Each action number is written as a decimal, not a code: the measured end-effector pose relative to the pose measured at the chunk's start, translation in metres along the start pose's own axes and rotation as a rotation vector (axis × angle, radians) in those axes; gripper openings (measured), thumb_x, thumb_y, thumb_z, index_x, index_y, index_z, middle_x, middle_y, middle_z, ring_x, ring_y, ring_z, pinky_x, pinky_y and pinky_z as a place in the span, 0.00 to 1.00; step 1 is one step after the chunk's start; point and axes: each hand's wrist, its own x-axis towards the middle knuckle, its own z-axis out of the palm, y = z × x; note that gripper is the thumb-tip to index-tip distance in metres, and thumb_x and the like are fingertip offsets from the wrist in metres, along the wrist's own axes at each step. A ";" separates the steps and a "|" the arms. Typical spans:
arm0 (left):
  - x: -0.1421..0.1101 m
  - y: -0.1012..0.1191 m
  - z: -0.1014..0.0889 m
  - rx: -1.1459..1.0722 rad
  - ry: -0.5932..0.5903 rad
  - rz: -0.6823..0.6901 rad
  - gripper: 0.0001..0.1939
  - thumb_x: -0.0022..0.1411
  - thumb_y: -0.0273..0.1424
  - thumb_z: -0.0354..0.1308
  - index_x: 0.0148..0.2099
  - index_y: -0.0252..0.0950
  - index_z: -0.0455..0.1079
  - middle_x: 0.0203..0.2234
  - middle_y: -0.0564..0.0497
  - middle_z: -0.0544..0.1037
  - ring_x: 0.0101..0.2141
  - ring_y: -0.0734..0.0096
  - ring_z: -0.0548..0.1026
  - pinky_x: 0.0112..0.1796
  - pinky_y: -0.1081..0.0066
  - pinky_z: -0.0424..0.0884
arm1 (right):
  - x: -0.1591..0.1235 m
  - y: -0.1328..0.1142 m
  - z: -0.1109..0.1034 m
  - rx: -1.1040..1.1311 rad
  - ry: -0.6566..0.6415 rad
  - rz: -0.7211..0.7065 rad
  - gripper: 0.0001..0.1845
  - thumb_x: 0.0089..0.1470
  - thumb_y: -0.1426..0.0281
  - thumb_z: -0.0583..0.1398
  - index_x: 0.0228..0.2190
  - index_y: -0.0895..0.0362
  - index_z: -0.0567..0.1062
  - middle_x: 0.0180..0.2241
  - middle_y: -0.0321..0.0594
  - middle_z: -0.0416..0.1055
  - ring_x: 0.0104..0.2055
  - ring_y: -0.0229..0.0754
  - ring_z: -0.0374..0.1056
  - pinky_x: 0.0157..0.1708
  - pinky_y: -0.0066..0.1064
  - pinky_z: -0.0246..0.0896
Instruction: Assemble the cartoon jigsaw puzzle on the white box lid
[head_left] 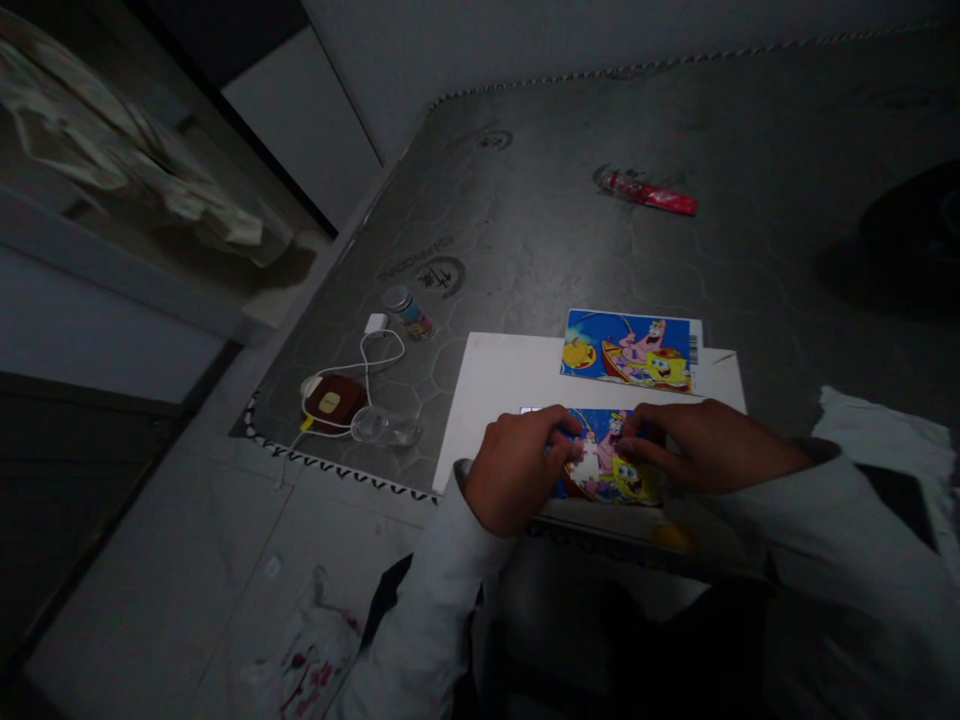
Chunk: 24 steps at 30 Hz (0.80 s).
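Note:
A small cartoon jigsaw puzzle point(611, 468) lies on a white board point(501, 380) at the near edge of a grey patterned mat. My left hand point(517, 465) rests on the puzzle's left side with fingers curled and fingertips pressed on the pieces. On the puzzle's right side my right hand point(701, 447) lies with fingers bent, tips pressing near the top middle. A white gap shows in the puzzle between the two hands. The matching colour reference picture point(628, 350) lies on the board just beyond the puzzle.
Left of the board lie a dark red round device point(334, 403) wound with a white cable, a white plug point(376, 323), a clear plastic bottle point(386, 428) and a small tin point(407, 310). A red wrapper point(651, 193) lies far back. White cloth point(877, 432) is at right.

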 end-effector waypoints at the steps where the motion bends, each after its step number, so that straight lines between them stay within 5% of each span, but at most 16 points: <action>1: 0.002 0.001 0.004 -0.006 0.005 -0.011 0.08 0.66 0.33 0.64 0.47 0.45 0.82 0.36 0.56 0.86 0.39 0.66 0.82 0.48 0.67 0.74 | 0.000 0.000 0.000 0.001 -0.002 -0.006 0.07 0.62 0.65 0.61 0.36 0.52 0.80 0.33 0.38 0.81 0.34 0.44 0.76 0.33 0.32 0.63; 24: 0.010 0.007 0.023 0.049 0.059 -0.060 0.06 0.65 0.33 0.64 0.42 0.46 0.82 0.37 0.55 0.86 0.41 0.63 0.82 0.48 0.64 0.74 | 0.005 -0.009 -0.002 -0.044 -0.053 0.040 0.09 0.62 0.63 0.60 0.40 0.51 0.79 0.34 0.38 0.81 0.35 0.44 0.76 0.34 0.32 0.61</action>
